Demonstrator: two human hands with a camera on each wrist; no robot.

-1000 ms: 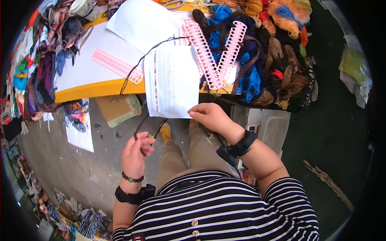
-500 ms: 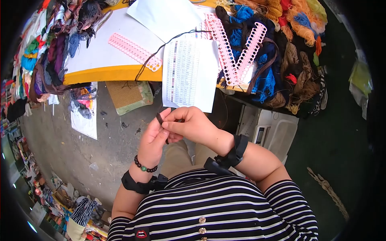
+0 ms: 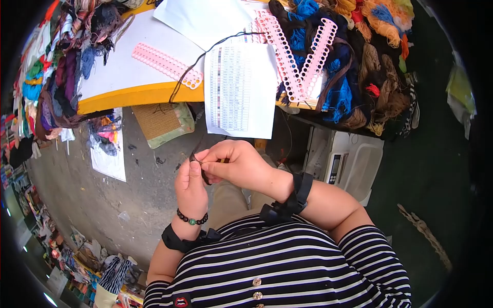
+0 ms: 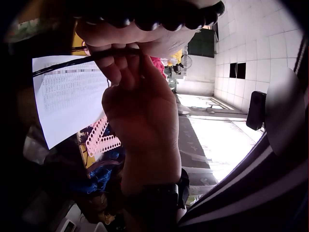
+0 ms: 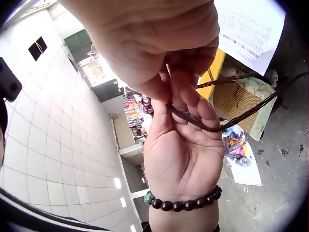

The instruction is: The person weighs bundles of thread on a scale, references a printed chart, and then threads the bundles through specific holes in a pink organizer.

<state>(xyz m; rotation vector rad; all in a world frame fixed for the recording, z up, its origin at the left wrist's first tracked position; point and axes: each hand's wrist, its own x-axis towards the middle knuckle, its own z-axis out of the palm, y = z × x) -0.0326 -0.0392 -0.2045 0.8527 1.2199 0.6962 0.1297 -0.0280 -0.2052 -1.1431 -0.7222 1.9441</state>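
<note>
In front of my body, both hands meet on a dark brown thread strand. My left hand, with a beaded bracelet at the wrist, pinches it between thumb and fingers. In the right wrist view the strand crosses the left fingers and hangs away in a loop. My right hand pinches the strand close to the left thumb; its fingertips are partly hidden. Just beyond the hands, a printed sheet hangs over the table's front edge. Another dark strand lies across the table beside it.
Pink perforated strips lie on the white table with a yellow edge. Blue, brown and orange yarn hanks pile at the right, more hanks at the left. Below the table stand a patterned cushion and a scale.
My right hand has left the printed sheet's lower corner and joined the left hand at the strand. The left hand has come up, and both now pinch the strand together.
</note>
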